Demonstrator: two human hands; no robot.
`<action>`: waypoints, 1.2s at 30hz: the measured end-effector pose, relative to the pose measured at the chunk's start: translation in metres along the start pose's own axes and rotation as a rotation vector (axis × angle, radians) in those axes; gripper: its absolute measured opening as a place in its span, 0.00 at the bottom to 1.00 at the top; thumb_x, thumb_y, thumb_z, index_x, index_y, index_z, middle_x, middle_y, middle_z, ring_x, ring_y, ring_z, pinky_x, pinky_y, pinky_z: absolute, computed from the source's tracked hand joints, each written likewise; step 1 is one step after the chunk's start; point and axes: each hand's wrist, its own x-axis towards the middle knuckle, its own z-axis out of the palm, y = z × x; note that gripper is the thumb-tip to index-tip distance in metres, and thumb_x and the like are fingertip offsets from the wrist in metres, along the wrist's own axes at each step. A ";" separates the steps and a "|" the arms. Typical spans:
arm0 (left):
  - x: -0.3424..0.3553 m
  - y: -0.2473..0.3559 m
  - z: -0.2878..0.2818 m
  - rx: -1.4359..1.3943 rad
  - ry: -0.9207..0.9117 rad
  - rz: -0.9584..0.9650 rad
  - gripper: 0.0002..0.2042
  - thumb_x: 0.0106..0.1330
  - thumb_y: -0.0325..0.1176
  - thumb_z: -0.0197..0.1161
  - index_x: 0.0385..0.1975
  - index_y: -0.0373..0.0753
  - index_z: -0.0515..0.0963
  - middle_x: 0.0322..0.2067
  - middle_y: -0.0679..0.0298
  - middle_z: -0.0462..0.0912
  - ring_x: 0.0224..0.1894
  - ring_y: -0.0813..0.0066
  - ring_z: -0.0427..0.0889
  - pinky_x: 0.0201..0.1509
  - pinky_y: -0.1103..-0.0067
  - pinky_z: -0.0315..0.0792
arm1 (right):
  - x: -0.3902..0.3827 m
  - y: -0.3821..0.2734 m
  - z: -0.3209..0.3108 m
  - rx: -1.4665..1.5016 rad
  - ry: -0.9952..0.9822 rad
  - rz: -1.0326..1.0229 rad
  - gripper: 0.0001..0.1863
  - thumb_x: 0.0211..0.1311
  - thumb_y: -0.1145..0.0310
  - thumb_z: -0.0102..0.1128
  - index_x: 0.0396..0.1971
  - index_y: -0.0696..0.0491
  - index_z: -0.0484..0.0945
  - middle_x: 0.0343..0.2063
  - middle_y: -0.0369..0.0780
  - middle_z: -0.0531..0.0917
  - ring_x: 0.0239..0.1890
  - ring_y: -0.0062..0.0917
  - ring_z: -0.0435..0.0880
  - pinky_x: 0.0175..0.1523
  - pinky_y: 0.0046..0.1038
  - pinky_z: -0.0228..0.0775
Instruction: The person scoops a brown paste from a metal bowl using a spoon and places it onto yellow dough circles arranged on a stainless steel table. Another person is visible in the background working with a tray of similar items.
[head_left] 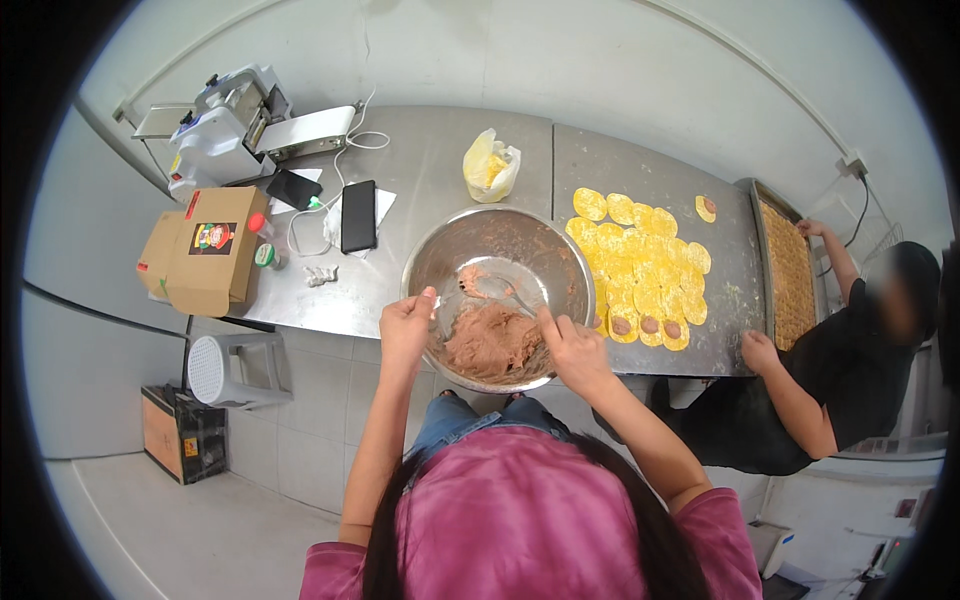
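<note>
A wide steel bowl [570, 265] holds pink-brown minced paste [485, 340] in front of me. My right hand [570, 350] grips a metal spoon [515, 298] whose head rests inside the bowl among the paste. At the bowl's left rim, my left hand [405, 325] has its fingers closed, with a small pale bit at the fingertips that I cannot make out. Right of the bowl lie many overlapping yellow round wrappers [640, 260], several bearing a dollop of paste. A plastic bag of yellow stuff [490, 165] stands behind the bowl.
A co-worker in black [790, 400] at right touches a large tray of browned food [780, 270]. The steel table [400, 145] also bears a machine [230, 130], phones [357, 215], small jars [266, 254] and cardboard boxes [200, 250]. A stool [230, 370] stands below, left.
</note>
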 end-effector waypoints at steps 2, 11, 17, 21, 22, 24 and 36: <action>-0.001 -0.001 0.001 0.002 -0.010 0.023 0.19 0.60 0.41 0.58 0.14 0.32 0.74 0.12 0.71 0.68 0.18 0.85 0.61 0.21 0.82 0.56 | -0.002 0.004 -0.004 0.024 0.005 0.050 0.25 0.42 0.75 0.52 0.47 0.55 0.70 0.19 0.36 0.69 0.18 0.22 0.75 0.20 0.25 0.66; -0.011 0.020 0.005 -0.073 -0.085 -0.046 0.18 0.61 0.38 0.57 0.10 0.36 0.71 0.12 0.73 0.66 0.17 0.87 0.58 0.20 0.83 0.53 | -0.009 -0.015 0.003 -0.029 0.001 0.104 0.29 0.43 0.77 0.52 0.53 0.55 0.68 0.20 0.37 0.68 0.16 0.24 0.75 0.20 0.25 0.66; -0.010 0.006 0.005 -0.072 -0.092 -0.034 0.18 0.61 0.38 0.57 0.11 0.36 0.71 0.12 0.74 0.65 0.17 0.87 0.57 0.20 0.83 0.51 | -0.001 -0.012 -0.006 0.050 0.011 0.123 0.29 0.44 0.75 0.51 0.53 0.57 0.67 0.19 0.36 0.67 0.17 0.21 0.75 0.19 0.24 0.69; -0.012 0.012 0.007 -0.103 -0.136 -0.060 0.18 0.61 0.38 0.57 0.11 0.36 0.71 0.13 0.74 0.65 0.17 0.87 0.57 0.20 0.83 0.51 | -0.001 -0.019 0.001 -0.023 -0.019 0.085 0.29 0.44 0.75 0.51 0.53 0.56 0.66 0.20 0.36 0.68 0.17 0.23 0.76 0.20 0.24 0.69; -0.012 0.013 0.006 -0.098 -0.144 -0.077 0.18 0.61 0.38 0.57 0.11 0.36 0.71 0.13 0.74 0.65 0.17 0.87 0.57 0.20 0.83 0.51 | -0.001 -0.018 0.003 -0.008 -0.024 0.100 0.30 0.43 0.76 0.52 0.53 0.55 0.67 0.20 0.37 0.68 0.17 0.25 0.75 0.20 0.25 0.69; -0.012 0.010 0.007 -0.108 -0.135 -0.079 0.18 0.61 0.38 0.57 0.11 0.37 0.71 0.13 0.75 0.65 0.17 0.87 0.57 0.20 0.83 0.51 | -0.001 -0.013 0.006 0.021 -0.035 0.130 0.31 0.42 0.78 0.53 0.54 0.54 0.67 0.20 0.37 0.69 0.15 0.28 0.74 0.20 0.28 0.68; -0.010 0.008 0.010 -0.229 -0.135 -0.157 0.18 0.62 0.39 0.56 0.11 0.40 0.69 0.10 0.77 0.60 0.14 0.89 0.53 0.17 0.83 0.46 | -0.008 -0.027 0.001 0.222 -0.007 0.370 0.31 0.47 0.80 0.50 0.57 0.51 0.65 0.23 0.40 0.73 0.16 0.35 0.75 0.19 0.32 0.68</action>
